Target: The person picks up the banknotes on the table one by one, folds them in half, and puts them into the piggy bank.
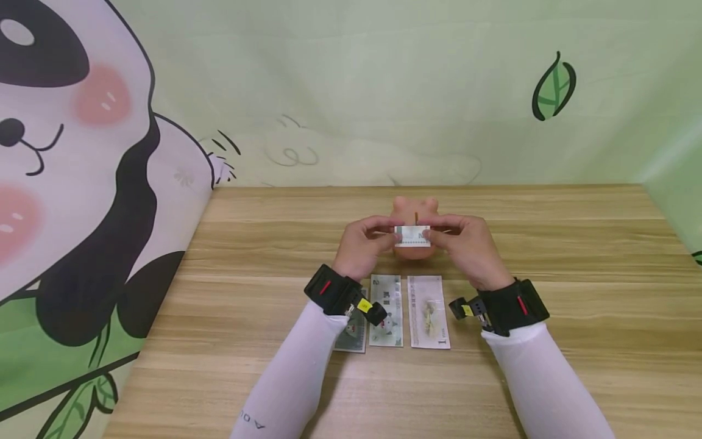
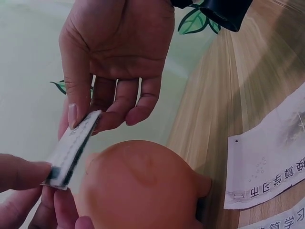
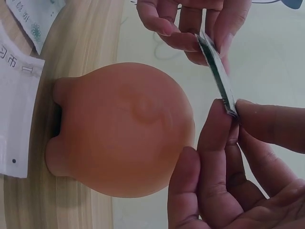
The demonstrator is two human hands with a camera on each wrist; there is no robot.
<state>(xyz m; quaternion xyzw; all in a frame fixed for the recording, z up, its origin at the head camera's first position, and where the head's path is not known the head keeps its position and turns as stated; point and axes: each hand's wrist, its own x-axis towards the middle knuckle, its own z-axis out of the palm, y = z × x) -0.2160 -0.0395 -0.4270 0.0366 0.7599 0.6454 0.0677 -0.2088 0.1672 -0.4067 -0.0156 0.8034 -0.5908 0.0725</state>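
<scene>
Both hands hold up a small folded banknote (image 1: 412, 236) in front of and above the slotted top of an orange-brown piggy bank (image 1: 406, 210). The left hand (image 1: 358, 249) pinches one end of the note between thumb and fingers. At the other end, the right hand (image 1: 476, 253) grips it the same way. The wrist views show the folded note (image 2: 75, 147) edge-on, in several layers, close over the round body of the piggy bank (image 3: 124, 129). The piggy bank stands on its feet, its slot running toward the far side.
Flat on the wooden table (image 1: 592, 268) nearer the body lie a pale pink note (image 1: 429, 311), a greenish note (image 1: 386, 292) and a darker note (image 1: 353, 340) partly covered by the left wrist camera. Behind the table hangs a printed panda cloth (image 1: 351, 91).
</scene>
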